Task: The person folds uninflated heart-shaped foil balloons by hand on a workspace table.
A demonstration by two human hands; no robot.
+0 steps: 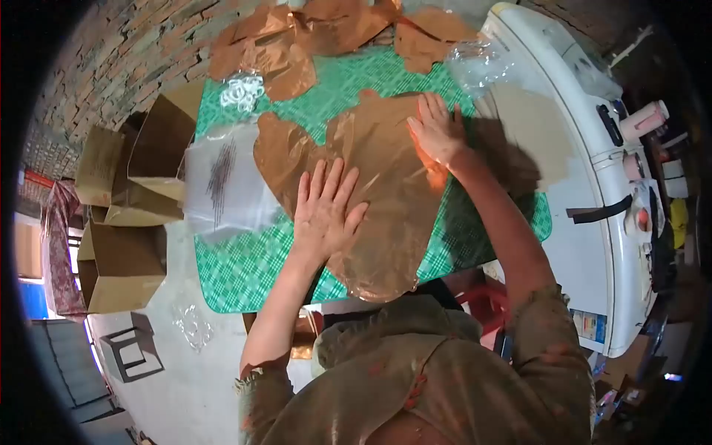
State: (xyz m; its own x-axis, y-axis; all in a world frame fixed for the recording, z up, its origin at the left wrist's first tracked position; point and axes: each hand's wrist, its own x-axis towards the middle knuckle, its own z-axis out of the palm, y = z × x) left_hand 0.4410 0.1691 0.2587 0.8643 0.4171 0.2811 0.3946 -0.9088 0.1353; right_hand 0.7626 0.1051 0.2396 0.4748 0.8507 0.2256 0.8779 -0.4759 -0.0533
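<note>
A flat, shiny orange-brown foil balloon (pixel 386 178), uninflated and with a lobed outline, lies across the green patterned table (pixel 237 274). My left hand (pixel 325 211) rests palm down on its left part, fingers spread. Over its upper right edge lies my right hand (pixel 439 132), with the fingers stretched out and bright orange light showing along the palm side. Beside the balloon on the left is a stack of clear plastic bags (pixel 226 178) with printed text. White coiled pieces (pixel 242 92) sit above the bags.
More orange-brown foil pieces (pixel 297 44) are heaped at the table's far edge. Crumpled clear plastic (pixel 480 63) lies at the far right corner. Opened cardboard boxes (pixel 122 259) stand on the left. A white appliance (pixel 586 141) borders the right side. A red stool (pixel 486 304) is partly visible below.
</note>
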